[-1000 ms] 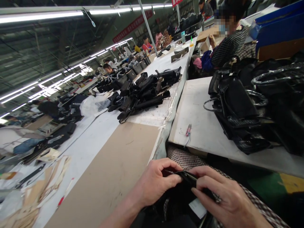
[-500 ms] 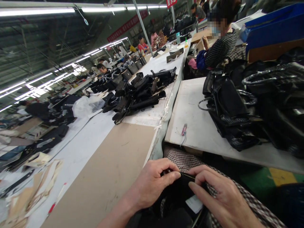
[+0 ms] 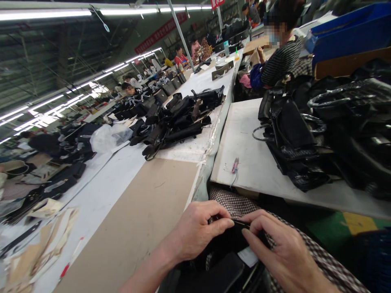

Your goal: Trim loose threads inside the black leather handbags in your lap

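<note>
A black handbag (image 3: 218, 273) rests in my lap over a checked apron (image 3: 233, 203). My left hand (image 3: 200, 230) pinches the bag's upper edge between thumb and fingers. Just to its right, my right hand (image 3: 279, 246) grips the same edge, thumb on the near side and fingers beyond. The two sets of fingertips almost meet. A small white label (image 3: 248, 256) shows on the bag below my right thumb. A thin, shiny metallic line runs along the bag's edge. My hands and the lower picture border hide much of the bag.
Black bags (image 3: 180, 116) are heaped on the long white table to the left. More black bags (image 3: 293, 134) crowd the side table, near pink-handled snips (image 3: 235, 166). A red-and-white pen (image 3: 69, 262) lies beside leather scraps (image 3: 39, 248). A masked co-worker (image 3: 277, 61) sits ahead.
The view has shifted slightly. Both hands keep their pinch on the bag's edge, with the fingertips drawn a little closer together.
</note>
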`<control>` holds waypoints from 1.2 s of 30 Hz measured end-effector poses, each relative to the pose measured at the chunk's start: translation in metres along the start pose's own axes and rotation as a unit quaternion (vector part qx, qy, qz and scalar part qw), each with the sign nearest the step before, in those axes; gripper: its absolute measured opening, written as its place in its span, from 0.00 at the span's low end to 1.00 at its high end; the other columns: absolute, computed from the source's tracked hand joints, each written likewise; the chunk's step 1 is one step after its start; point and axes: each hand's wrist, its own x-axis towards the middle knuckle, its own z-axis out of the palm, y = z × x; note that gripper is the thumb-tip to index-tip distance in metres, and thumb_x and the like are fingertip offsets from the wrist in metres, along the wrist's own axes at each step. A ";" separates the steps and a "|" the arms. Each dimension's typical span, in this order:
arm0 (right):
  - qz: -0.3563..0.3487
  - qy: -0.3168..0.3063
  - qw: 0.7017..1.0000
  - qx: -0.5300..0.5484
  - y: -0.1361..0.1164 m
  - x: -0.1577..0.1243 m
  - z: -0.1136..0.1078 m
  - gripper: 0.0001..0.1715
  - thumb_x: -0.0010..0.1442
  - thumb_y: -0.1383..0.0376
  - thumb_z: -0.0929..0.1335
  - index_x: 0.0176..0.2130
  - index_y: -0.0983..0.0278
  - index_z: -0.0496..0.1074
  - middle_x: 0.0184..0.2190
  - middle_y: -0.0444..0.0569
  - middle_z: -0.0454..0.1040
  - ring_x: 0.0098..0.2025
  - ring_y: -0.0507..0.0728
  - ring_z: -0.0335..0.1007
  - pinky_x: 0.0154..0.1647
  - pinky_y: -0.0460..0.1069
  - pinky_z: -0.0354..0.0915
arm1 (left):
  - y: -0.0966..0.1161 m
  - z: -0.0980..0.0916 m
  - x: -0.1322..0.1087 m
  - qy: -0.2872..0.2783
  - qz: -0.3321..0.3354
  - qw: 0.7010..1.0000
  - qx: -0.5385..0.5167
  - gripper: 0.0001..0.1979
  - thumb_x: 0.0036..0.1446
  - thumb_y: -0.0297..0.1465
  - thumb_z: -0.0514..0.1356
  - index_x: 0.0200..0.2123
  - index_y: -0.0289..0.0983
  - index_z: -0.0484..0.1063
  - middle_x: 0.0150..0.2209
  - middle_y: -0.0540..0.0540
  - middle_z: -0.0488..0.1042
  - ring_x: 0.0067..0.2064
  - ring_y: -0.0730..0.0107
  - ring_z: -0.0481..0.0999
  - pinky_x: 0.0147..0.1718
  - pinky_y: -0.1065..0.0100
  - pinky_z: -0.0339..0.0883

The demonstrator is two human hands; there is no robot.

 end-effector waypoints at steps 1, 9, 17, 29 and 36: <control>0.001 0.005 1.000 0.001 0.000 0.000 0.000 0.10 0.63 0.68 0.65 0.29 0.61 0.64 0.38 0.45 0.74 0.35 0.52 0.73 0.35 0.44 0.67 | 0.001 0.001 0.001 -0.002 0.002 1.000 0.007 0.05 0.59 0.29 0.61 0.31 0.38 0.75 0.31 0.55 0.75 0.34 0.76 0.72 0.34 0.75 0.60; -0.005 0.023 1.000 0.014 0.002 -0.001 0.002 0.11 0.62 0.70 0.65 0.28 0.61 0.63 0.36 0.44 0.75 0.36 0.51 0.74 0.35 0.43 0.67 | 0.007 0.007 0.008 -0.002 0.022 0.997 0.071 0.04 0.54 0.25 0.60 0.28 0.37 0.69 0.28 0.55 0.70 0.31 0.76 0.68 0.32 0.75 0.60; -0.019 0.053 0.998 0.024 0.004 0.001 0.005 0.11 0.62 0.70 0.64 0.28 0.61 0.64 0.36 0.43 0.76 0.35 0.50 0.74 0.36 0.43 0.66 | 0.008 0.008 0.015 -0.008 0.036 0.994 0.099 0.03 0.53 0.25 0.61 0.29 0.38 0.70 0.27 0.55 0.69 0.29 0.76 0.68 0.29 0.75 0.60; 0.064 -0.047 0.988 0.130 -0.007 0.094 -0.026 0.15 0.64 0.56 0.64 0.34 0.64 0.71 0.38 0.49 0.78 0.37 0.57 0.74 0.37 0.49 0.67 | 0.024 -0.026 0.028 0.094 0.043 0.958 0.268 0.13 0.59 0.25 0.54 0.23 0.35 0.72 0.24 0.51 0.70 0.26 0.74 0.68 0.26 0.72 0.55; -0.107 -0.184 0.963 0.163 -0.076 0.077 -0.079 0.30 0.69 0.47 0.54 0.41 0.57 0.78 0.39 0.45 0.78 0.43 0.57 0.74 0.50 0.52 0.68 | 0.043 -0.032 -0.004 0.218 0.003 0.928 0.303 0.14 0.59 0.26 0.55 0.21 0.36 0.68 0.21 0.52 0.67 0.24 0.75 0.65 0.25 0.70 0.51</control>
